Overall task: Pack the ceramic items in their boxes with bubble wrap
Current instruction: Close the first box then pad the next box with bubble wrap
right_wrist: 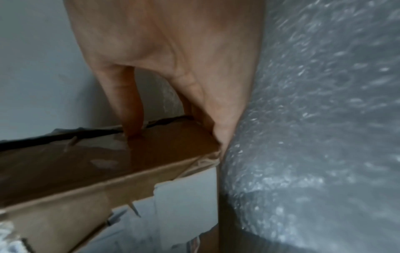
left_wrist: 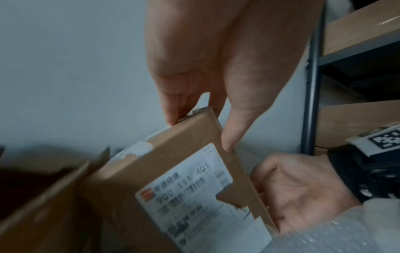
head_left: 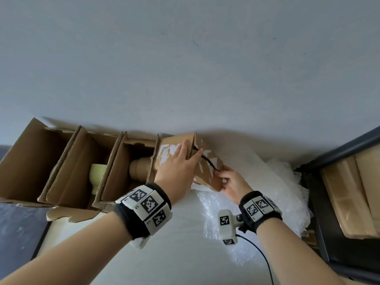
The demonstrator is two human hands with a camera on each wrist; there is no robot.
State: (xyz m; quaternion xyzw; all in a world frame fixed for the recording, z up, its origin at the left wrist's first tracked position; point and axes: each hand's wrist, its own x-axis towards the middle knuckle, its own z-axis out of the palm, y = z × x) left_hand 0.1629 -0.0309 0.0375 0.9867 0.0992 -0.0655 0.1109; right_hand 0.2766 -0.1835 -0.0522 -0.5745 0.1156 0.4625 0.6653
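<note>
A small cardboard box (head_left: 205, 173) with torn white labels leans tilted at the right end of a row of boxes. My left hand (head_left: 181, 161) grips its top, fingers over the far edge and thumb on the side, as the left wrist view shows (left_wrist: 205, 85). My right hand (head_left: 230, 182) holds the box's lower right corner with curled fingers (right_wrist: 173, 68). A dark gap runs along the box's flap seam. A pale green cup (head_left: 98, 173) and a tan vase (head_left: 139, 169) sit in open boxes to the left. Bubble wrap (head_left: 267, 182) lies under and right of the box.
Three open cardboard boxes (head_left: 78, 157) stand side by side against the wall (head_left: 185, 68). A dark metal shelf (head_left: 339, 157) holding flat cardboard (head_left: 359, 192) stands at the right. The white table (head_left: 164, 254) runs toward me, with its left edge beside a dark floor.
</note>
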